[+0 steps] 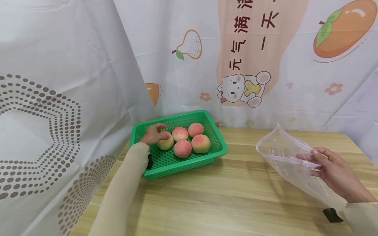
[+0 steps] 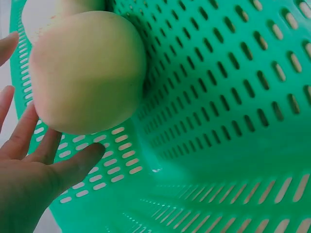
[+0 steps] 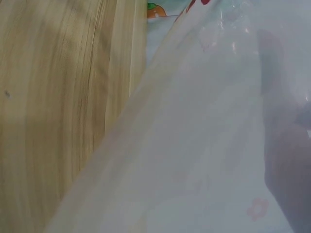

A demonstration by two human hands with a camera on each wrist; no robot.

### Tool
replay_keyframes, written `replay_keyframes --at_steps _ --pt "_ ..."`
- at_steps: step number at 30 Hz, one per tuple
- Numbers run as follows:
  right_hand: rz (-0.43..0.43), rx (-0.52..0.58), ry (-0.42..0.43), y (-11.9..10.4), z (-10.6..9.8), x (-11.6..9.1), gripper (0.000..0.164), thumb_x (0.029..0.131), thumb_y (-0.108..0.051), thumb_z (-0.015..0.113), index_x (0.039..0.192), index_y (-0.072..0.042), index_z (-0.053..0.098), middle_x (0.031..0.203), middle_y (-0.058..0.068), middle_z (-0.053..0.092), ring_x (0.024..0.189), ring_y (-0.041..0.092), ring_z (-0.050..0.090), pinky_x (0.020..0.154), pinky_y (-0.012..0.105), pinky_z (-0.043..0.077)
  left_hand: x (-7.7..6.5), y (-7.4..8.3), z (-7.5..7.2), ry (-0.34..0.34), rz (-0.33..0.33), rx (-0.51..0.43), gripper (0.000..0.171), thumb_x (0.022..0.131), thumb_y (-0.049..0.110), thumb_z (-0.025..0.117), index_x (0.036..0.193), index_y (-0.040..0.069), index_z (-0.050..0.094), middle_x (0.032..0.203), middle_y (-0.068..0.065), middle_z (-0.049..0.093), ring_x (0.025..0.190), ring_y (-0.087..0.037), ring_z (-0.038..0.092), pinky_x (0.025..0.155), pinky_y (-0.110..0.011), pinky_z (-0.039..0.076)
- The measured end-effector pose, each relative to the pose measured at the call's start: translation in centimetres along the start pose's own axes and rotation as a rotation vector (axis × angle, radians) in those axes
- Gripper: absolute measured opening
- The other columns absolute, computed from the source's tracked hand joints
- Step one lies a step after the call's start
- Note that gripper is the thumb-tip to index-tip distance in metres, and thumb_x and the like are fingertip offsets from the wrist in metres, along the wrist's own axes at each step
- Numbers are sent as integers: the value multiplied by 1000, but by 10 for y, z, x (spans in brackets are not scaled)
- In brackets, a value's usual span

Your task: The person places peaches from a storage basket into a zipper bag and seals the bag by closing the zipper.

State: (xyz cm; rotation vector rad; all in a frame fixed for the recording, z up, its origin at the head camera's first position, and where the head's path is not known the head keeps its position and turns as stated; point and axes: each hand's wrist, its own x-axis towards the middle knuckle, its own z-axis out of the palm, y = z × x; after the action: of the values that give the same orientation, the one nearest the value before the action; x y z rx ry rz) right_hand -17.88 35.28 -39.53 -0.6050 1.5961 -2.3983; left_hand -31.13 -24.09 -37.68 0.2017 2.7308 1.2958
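Observation:
Several pink and yellow peaches (image 1: 182,149) lie in a green perforated basket (image 1: 218,151). My left hand (image 1: 153,133) reaches into the basket's left side, beside the leftmost peach (image 1: 165,143). In the left wrist view, the spread fingers (image 2: 26,131) of that hand lie along the peach (image 2: 90,73) without gripping round it. On the right, my right hand (image 1: 336,170) pinches the edge of a clear plastic bag (image 1: 290,157) with a pale lilac rim, held above the table. The bag's mouth gapes toward the left. In the right wrist view, the bag (image 3: 194,126) veils the hand.
The basket stands at the back left of a wooden table (image 1: 236,193), near a white dotted curtain (image 1: 73,131). Behind the table hangs a printed cloth (image 1: 189,88) with fruit and a cartoon figure. A black strap (image 1: 332,215) shows at my right wrist.

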Motion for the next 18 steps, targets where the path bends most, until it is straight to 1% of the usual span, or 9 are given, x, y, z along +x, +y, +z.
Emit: replay_keyframes --at_steps 3,7,12,15,18 --pt "1 -3 2 0 -1 -1 33 109 1 22 115 -5 54 118 14 70 108 19 68 81 33 58 2 -3 3 -14 -21 42 66 90 17 76 146 -2 45 150 -23 42 139 -41 36 108 -53 39" --pt "-14 18 -16 0 -1 -1 35 108 2 21 114 -4 55 118 15 70 109 20 68 82 34 58 4 -3 7 -33 -51 75 69 88 16 78 146 0 46 150 -22 41 139 -41 36 106 -53 41" --pt "-17 12 -26 1 -1 0 35 109 2 21 116 -4 55 119 15 70 109 20 68 82 34 58 6 -2 8 -50 -94 121 72 86 16 80 147 1 45 152 -23 40 138 -40 38 105 -52 42" --pt "-20 21 -36 1 -1 1 35 108 2 21 117 -4 54 119 15 70 109 21 68 82 34 58 7 -2 8 -61 -104 149 73 86 14 80 148 1 44 153 -23 38 139 -40 37 107 -53 40" --pt "-20 23 -36 1 -2 1 35 108 2 21 116 -4 54 119 15 70 108 21 68 82 34 58 7 0 7 -73 -96 210 74 86 14 79 148 -2 42 154 -24 37 139 -42 36 110 -55 36"
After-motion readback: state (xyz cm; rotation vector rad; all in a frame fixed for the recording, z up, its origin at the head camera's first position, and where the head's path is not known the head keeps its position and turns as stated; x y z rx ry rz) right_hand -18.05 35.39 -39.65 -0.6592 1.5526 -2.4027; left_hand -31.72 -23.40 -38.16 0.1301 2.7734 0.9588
